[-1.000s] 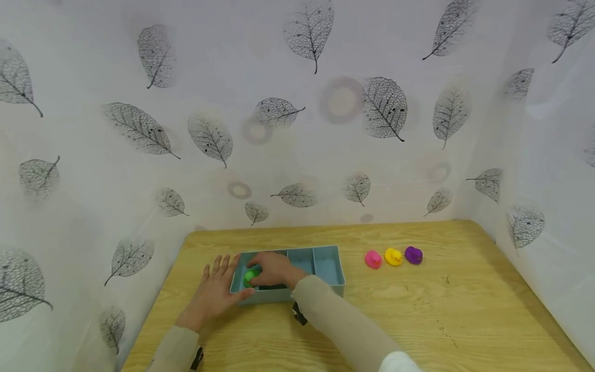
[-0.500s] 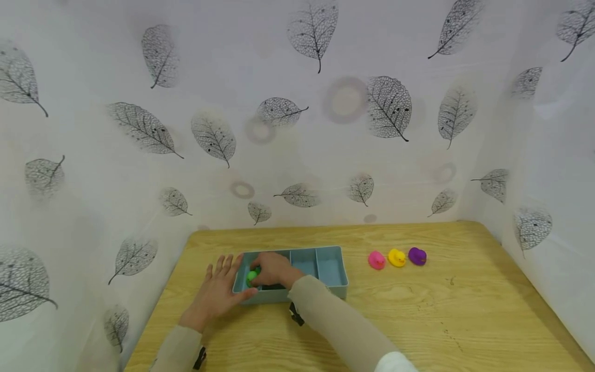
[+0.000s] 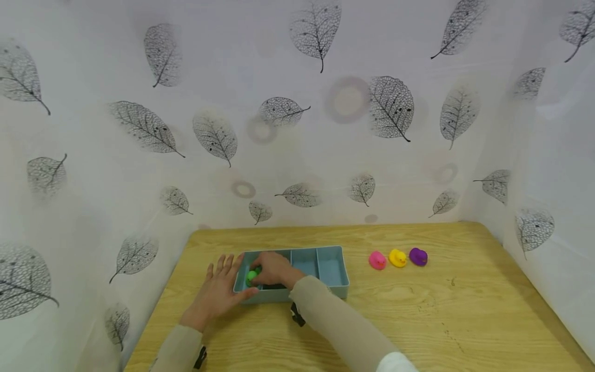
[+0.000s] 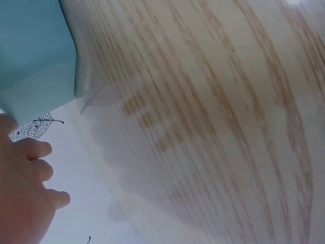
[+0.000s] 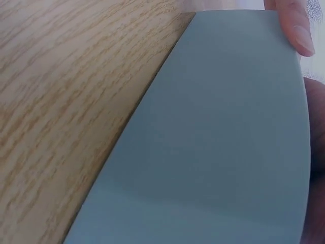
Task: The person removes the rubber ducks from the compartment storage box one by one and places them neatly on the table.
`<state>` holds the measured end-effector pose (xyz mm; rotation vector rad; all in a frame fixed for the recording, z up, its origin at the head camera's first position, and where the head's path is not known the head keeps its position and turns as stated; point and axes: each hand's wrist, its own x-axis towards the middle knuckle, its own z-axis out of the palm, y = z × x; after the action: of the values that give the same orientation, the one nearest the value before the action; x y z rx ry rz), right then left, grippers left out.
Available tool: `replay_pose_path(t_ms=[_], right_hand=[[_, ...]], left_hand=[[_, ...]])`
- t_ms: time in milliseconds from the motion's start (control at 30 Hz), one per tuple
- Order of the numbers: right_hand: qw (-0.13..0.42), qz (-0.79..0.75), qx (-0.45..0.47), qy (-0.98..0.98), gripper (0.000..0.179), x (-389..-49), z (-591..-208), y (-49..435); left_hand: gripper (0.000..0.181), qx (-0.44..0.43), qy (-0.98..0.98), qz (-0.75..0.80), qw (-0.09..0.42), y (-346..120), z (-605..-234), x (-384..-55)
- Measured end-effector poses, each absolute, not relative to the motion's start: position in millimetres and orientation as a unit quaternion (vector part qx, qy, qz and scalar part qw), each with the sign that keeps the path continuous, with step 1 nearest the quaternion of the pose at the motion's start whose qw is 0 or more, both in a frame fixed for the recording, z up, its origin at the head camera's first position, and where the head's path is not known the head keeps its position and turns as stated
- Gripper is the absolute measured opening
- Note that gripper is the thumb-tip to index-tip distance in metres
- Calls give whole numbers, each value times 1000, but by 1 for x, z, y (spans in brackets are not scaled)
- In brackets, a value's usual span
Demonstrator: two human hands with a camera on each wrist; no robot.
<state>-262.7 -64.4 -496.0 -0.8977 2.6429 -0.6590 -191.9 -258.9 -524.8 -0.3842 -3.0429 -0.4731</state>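
Observation:
A blue-grey divided tray (image 3: 332,267) lies on the wooden table. In its leftmost compartment sits a green rubber duck (image 3: 252,277), partly covered by my right hand (image 3: 275,269), which reaches over the front wall and pinches it with thumb and fingers. My left hand (image 3: 217,294) is spread at the tray's left end, its fingers straight and the thumb along the front left corner. The left wrist view has the fingers of that hand beside the tray's wall. Mostly the tray's front wall (image 5: 213,127) fills the right wrist view, hiding the duck.
Right of the tray, a pink duck (image 3: 377,260), a yellow duck (image 3: 397,258) and a purple duck (image 3: 418,257) stand in a row on the table (image 3: 465,310). A leaf-patterned curtain (image 3: 316,155) hangs behind the table and along both sides.
The head view has shifted a little, so everything appears slightly further right. Both hands and the green duck keep nearly the same place relative to the tray.

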Motion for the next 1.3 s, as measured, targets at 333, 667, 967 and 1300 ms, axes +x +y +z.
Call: replay_pose_path(t_ms=[333, 667, 967, 1300], right_hand=[[124, -226, -333, 907, 34, -266, -495, -62], [119, -250, -347, 896, 34, -266, -487, -60], [135, -285, -350, 882, 38, -266, -476, -56], [161, -335, -356, 857, 40, -267, -473, -49]], left_hand=[[103, -125, -980, -151, 22, -257, -523, -192], [103, -121, -980, -154, 18, -256, -522, -194], [103, -121, -981, -152, 14, -258, -525, -193], [104, -117, -981, -157, 10, -258, -524, -193]])
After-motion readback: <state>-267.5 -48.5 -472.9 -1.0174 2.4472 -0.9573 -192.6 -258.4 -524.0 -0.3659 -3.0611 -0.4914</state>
